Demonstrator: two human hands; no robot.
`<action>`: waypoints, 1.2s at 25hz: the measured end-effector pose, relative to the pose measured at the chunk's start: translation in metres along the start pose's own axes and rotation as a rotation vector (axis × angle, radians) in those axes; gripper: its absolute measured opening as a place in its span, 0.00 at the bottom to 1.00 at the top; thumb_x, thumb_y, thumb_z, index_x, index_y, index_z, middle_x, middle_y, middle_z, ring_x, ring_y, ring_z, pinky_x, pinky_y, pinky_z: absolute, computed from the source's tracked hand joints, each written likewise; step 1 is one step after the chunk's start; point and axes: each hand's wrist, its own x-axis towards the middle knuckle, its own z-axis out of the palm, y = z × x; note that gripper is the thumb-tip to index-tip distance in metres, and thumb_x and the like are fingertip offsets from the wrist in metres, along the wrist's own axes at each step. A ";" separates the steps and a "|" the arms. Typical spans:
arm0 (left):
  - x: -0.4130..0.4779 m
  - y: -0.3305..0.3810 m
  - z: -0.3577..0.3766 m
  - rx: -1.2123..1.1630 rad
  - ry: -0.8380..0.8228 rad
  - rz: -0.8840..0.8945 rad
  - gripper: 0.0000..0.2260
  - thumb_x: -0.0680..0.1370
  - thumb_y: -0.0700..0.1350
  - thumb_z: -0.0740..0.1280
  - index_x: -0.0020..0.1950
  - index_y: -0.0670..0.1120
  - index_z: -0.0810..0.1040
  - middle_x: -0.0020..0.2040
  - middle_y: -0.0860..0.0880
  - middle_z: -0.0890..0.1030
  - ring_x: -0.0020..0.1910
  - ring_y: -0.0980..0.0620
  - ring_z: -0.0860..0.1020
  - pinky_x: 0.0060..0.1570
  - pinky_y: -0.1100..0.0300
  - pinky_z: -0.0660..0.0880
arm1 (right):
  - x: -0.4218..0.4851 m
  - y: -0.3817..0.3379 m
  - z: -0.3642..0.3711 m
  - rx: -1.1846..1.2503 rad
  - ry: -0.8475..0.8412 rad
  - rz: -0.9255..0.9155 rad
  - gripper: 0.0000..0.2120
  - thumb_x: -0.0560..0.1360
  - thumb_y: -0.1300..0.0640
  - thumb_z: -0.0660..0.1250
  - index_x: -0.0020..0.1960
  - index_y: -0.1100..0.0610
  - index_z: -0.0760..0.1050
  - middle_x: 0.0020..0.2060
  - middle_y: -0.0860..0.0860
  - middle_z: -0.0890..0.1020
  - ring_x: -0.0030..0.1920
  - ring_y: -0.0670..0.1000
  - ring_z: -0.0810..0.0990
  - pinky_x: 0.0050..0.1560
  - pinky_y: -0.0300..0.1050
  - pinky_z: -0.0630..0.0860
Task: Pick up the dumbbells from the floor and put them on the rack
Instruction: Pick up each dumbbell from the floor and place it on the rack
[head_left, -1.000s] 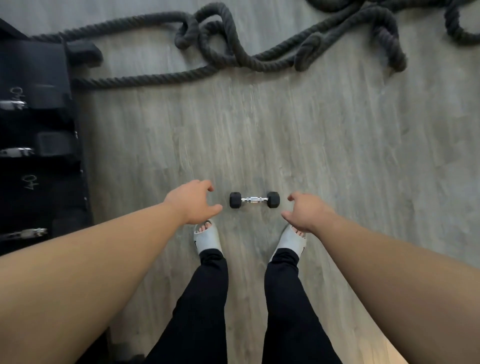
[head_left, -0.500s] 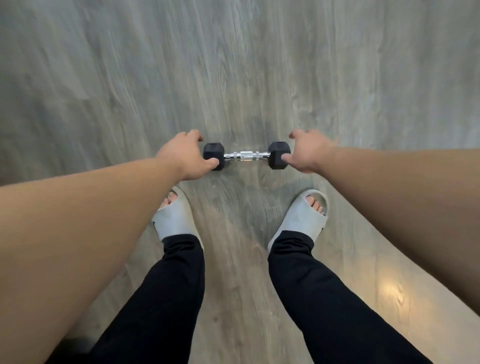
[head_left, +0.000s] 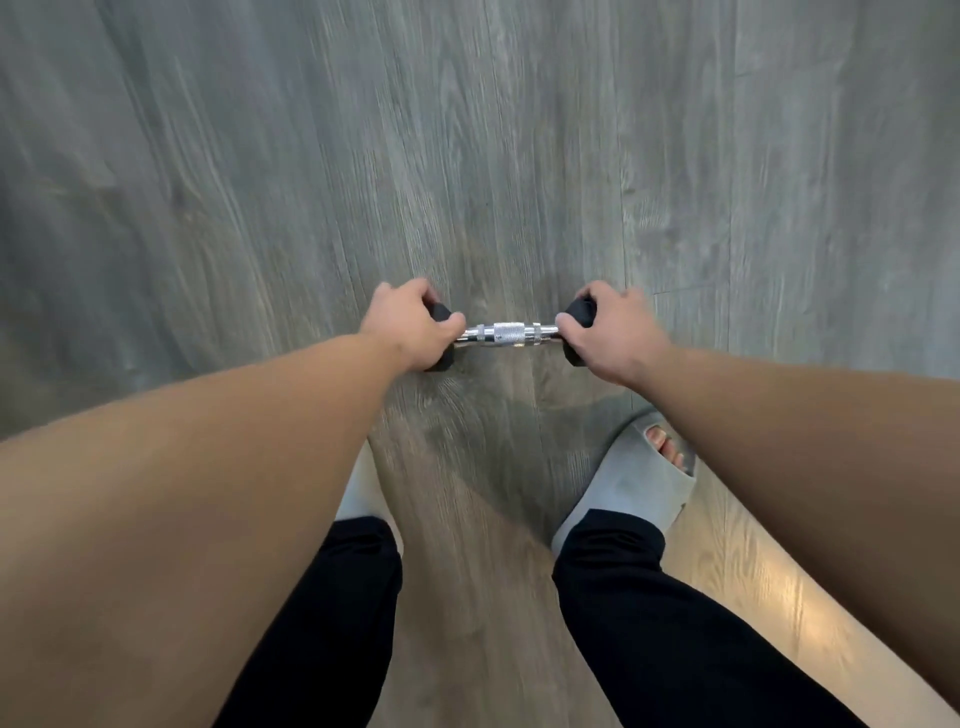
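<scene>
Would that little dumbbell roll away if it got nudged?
Probably not: the dumbbell seems to have flat-sided black heads, which resist rolling. It looks rigid, and likely heavy for its size. The left hand and right hand each grip a head.

Grey wood-grain floor (head_left: 519, 156) under a dumbbell (head_left: 509, 333) and grey slippers (head_left: 631, 480).

I am counting one dumbbell (head_left: 506, 333) on the floor (head_left: 467, 156), with one chrome handle (head_left: 511, 333) and two black ends, each partly covered. I am seeing two hands, the left hand (head_left: 408, 325) and the right hand (head_left: 613, 332), one wrapped over each end, along with two bare forearms. Below them I am counting two black trouser legs and two grey slides, the right slide (head_left: 631, 480) plainly showing and the left slide (head_left: 358, 493) mostly hidden by the left forearm.
</scene>
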 end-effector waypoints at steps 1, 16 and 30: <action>-0.009 0.000 -0.008 -0.047 0.025 0.001 0.15 0.73 0.58 0.72 0.52 0.50 0.77 0.59 0.45 0.74 0.49 0.47 0.77 0.47 0.59 0.69 | -0.011 -0.007 -0.005 0.024 0.022 0.001 0.13 0.78 0.44 0.64 0.58 0.51 0.72 0.59 0.58 0.70 0.40 0.51 0.76 0.35 0.43 0.69; -0.268 0.055 -0.326 -0.590 0.010 -0.104 0.24 0.63 0.41 0.85 0.53 0.45 0.79 0.46 0.46 0.83 0.28 0.57 0.82 0.27 0.65 0.78 | -0.293 -0.219 -0.208 0.122 0.237 -0.155 0.14 0.78 0.42 0.66 0.58 0.48 0.71 0.56 0.53 0.67 0.39 0.54 0.79 0.40 0.48 0.78; -0.573 0.013 -0.470 -0.006 0.253 0.135 0.23 0.60 0.52 0.79 0.52 0.56 0.78 0.46 0.54 0.81 0.38 0.57 0.79 0.31 0.63 0.75 | -0.587 -0.277 -0.215 0.415 0.229 -0.260 0.25 0.65 0.41 0.81 0.55 0.49 0.75 0.55 0.53 0.75 0.44 0.44 0.78 0.28 0.37 0.72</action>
